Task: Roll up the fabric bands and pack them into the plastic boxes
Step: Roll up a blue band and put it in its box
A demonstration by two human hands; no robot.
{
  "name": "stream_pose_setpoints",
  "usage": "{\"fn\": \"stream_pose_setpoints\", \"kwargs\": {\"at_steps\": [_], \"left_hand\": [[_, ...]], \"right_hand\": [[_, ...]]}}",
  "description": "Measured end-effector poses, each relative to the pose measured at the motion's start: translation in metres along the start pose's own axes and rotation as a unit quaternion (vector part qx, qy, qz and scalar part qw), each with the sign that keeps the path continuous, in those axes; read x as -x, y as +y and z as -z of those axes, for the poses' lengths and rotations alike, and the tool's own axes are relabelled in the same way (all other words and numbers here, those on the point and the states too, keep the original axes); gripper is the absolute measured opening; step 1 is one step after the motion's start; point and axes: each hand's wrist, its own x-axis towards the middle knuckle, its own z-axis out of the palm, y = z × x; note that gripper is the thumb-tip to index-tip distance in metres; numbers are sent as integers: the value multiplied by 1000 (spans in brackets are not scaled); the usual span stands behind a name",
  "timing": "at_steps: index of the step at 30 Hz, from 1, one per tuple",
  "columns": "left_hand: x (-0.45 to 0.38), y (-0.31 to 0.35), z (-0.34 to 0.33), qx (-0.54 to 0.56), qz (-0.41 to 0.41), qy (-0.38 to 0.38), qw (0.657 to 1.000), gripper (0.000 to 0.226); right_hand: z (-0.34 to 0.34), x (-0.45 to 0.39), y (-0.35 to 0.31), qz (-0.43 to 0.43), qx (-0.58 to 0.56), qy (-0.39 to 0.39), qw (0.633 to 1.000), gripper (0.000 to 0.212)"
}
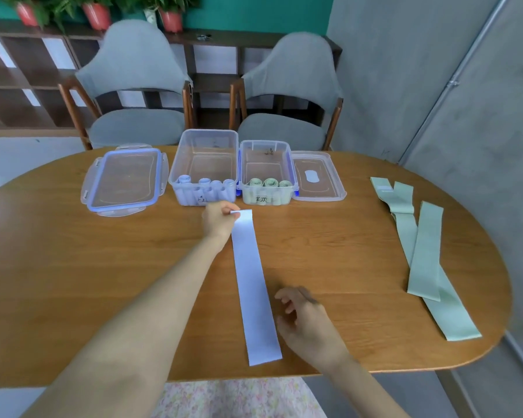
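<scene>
A long pale blue fabric band [252, 285] lies flat down the middle of the wooden table [73, 267]. My left hand [219, 220] pinches its far end just in front of the boxes. My right hand [307, 324] hovers beside the band's near half with loosely curled fingers and holds nothing. Behind stand two clear plastic boxes: the bigger one [204, 165] holds several blue rolls, the smaller one [266, 171] holds three green rolls. Green bands [426, 251] lie unrolled at the table's right side.
A blue-rimmed lid [124, 181] lies left of the boxes and a clear lid [317, 176] lies right of them. Two grey chairs [136, 86] stand behind the table. A grey wall is on the right.
</scene>
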Motion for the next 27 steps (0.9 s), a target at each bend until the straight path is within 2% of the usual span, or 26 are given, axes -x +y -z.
{"fn": "stream_pose_setpoints", "kwargs": {"at_steps": [3,8,15,19,27], "left_hand": [[-7,-8,-10,-34,-27,-6,999,15],[-14,-15,-16,-103,-94,-5,990,15],[-9,-17,-15,-220,-179,-19,959,14],[4,-19,-16,-291,-225,-38,929,27],[14,-28,-14,-314,-212,-111,919,44]], "right_hand": [[1,-15,-3,47,7,17,999,44],[-17,-24,0,128,54,-7,990,53],[-31,-11,10,192,90,11,977,40],[-32,0,12,218,106,-1,970,34],[-26,37,23,259,97,12,961,30]]}}
